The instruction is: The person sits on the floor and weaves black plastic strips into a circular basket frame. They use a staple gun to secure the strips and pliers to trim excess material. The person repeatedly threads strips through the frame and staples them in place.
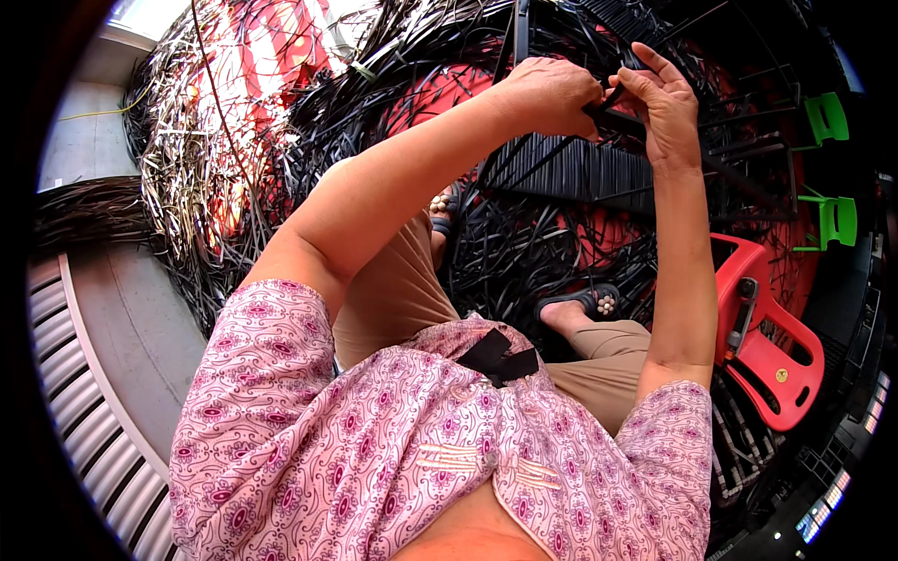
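Note:
Both hands meet at a black frame [522,37] in the upper part of the head view. Its lower section carries a panel of closely wound black strips [571,170]. My left hand [554,96] is closed, its fingertips bent down at a thin black strip beside the frame. Facing it, my right hand [666,112] pinches the black strip between thumb and forefinger, with the other fingers raised. The strip's exact path between the fingers is partly hidden.
Loose black strips [505,257] lie tangled around my feet and in a large heap to the left. A red plastic chair [781,341] at right bears a dark-handled tool [745,309]. Beyond are two green chairs [827,118]. A slatted bench [89,393] stands at left.

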`<action>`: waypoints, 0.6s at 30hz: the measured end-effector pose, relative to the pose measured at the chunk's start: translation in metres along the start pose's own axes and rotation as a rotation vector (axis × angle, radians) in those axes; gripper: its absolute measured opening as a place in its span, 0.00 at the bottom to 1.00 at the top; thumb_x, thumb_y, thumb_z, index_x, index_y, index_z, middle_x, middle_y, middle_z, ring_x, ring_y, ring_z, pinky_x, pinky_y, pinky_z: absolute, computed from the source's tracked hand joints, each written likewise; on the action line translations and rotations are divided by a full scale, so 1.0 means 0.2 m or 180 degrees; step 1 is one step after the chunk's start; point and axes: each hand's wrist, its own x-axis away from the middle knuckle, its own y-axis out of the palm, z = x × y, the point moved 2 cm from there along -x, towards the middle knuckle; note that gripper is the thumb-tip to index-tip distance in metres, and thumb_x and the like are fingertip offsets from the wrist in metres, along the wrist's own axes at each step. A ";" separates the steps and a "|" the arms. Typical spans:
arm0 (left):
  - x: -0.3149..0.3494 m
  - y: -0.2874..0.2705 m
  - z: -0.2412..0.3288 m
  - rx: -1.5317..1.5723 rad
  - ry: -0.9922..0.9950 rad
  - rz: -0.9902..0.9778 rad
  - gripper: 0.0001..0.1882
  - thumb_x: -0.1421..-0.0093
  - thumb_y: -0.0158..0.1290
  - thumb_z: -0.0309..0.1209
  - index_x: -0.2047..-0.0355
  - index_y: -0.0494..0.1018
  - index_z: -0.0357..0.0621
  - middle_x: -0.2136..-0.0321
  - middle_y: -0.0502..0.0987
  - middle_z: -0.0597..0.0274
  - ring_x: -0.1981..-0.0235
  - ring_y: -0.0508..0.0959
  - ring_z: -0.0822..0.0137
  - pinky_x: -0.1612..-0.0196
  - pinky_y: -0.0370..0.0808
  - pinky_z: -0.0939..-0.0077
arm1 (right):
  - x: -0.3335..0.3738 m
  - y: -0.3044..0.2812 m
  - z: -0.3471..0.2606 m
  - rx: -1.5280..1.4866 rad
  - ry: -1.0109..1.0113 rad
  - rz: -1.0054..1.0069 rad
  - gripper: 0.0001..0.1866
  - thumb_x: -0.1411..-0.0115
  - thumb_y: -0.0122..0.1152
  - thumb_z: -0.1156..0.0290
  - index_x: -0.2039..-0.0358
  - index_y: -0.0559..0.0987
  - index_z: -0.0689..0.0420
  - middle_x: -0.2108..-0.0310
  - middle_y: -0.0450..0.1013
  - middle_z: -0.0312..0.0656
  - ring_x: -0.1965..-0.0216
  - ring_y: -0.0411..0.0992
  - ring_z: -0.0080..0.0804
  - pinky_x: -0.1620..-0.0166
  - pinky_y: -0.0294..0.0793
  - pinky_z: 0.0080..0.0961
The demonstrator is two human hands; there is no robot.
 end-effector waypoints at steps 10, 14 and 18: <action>0.00 0.00 -0.01 0.0030 0.0250 0.0276 0.21 0.49 0.62 0.48 0.57 0.81 0.54 0.66 0.82 0.60 0.60 0.81 0.55 0.56 0.75 0.61 | 0.25 0.03 -0.26 -0.0366 -0.0547 0.0177 0.21 0.43 0.66 0.78 0.48 0.75 0.63 0.70 0.80 0.42 0.69 0.79 0.26 0.65 0.74 0.13; -0.01 0.03 -0.03 -0.0108 0.0520 0.0636 0.21 0.47 0.61 0.47 0.56 0.81 0.52 0.63 0.82 0.62 0.59 0.80 0.56 0.57 0.75 0.61 | 0.56 -0.24 -0.74 -0.1949 -0.1387 0.0106 0.14 0.46 0.59 0.82 0.58 0.73 0.65 0.80 0.67 0.33 0.77 0.63 0.23 0.65 0.58 0.25; -0.02 0.02 -0.08 -0.0129 0.0618 0.0882 0.21 0.46 0.60 0.46 0.56 0.80 0.50 0.62 0.81 0.61 0.59 0.80 0.55 0.58 0.75 0.60 | 1.13 -0.67 -0.99 -0.1194 -0.2784 0.1433 0.09 0.43 0.57 0.79 0.61 0.73 0.59 0.77 0.70 0.32 0.81 0.62 0.18 0.70 0.60 0.23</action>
